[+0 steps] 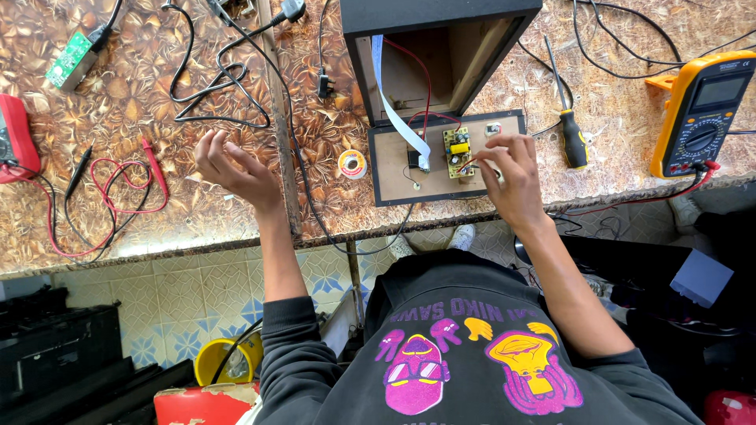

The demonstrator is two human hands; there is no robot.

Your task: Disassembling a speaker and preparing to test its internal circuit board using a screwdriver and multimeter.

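My left hand is raised over the patterned tabletop, palm up, fingers spread, holding nothing. My right hand pinches a thin red wire at a small green circuit board. The board sits on a brown panel lying in front of an open black box. A white ribbon cable runs from the box down to the panel. A small solder spool lies between my hands.
A black-and-yellow screwdriver and a yellow multimeter lie to the right. A red meter with red and black probes is on the left, and black cables loop behind. A yellow container stands below the table edge.
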